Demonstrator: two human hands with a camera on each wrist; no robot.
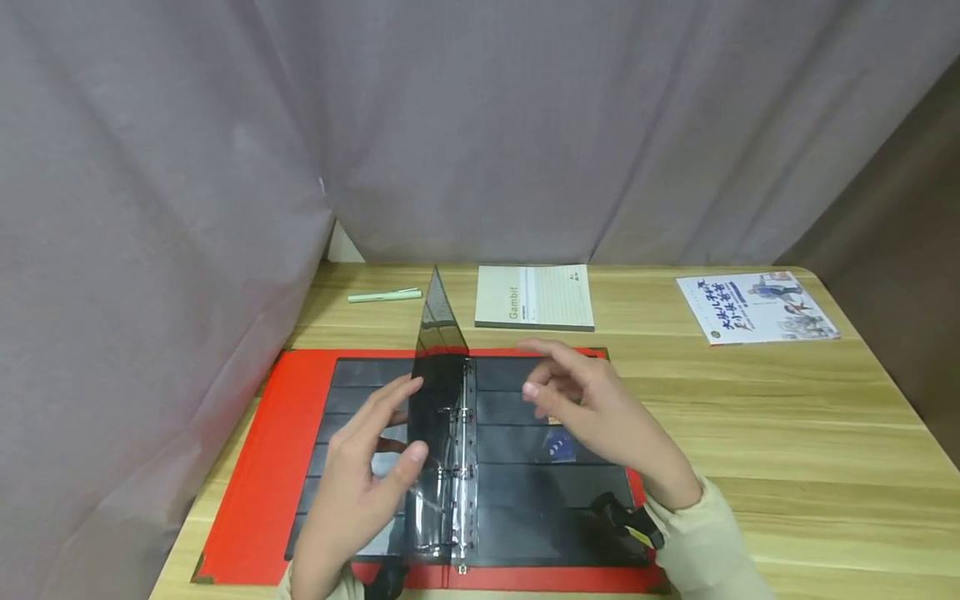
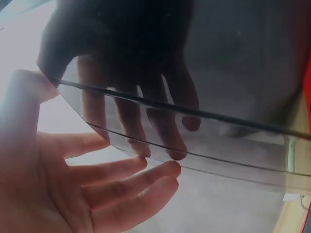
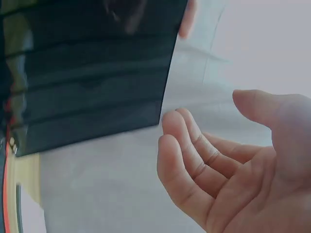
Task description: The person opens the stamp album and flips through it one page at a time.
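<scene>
A red ring-bound album lies spread on the table, with black pocket pages on both sides. One black leaf stands nearly upright from the rings. My left hand is at the leaf's left side, its fingertips right at the leaf's free edge; in the left wrist view the straight fingers show with their reflection on the glossy sheet. Over the right page hovers my right hand, fingers loosely bent and holding nothing. Below it a small blue card-like piece sits in a pocket.
Behind the album lie a light green pen and a notebook marked Gambit. A white booklet with printed figures is at the far right of the wooden table. Grey curtains hang behind and left.
</scene>
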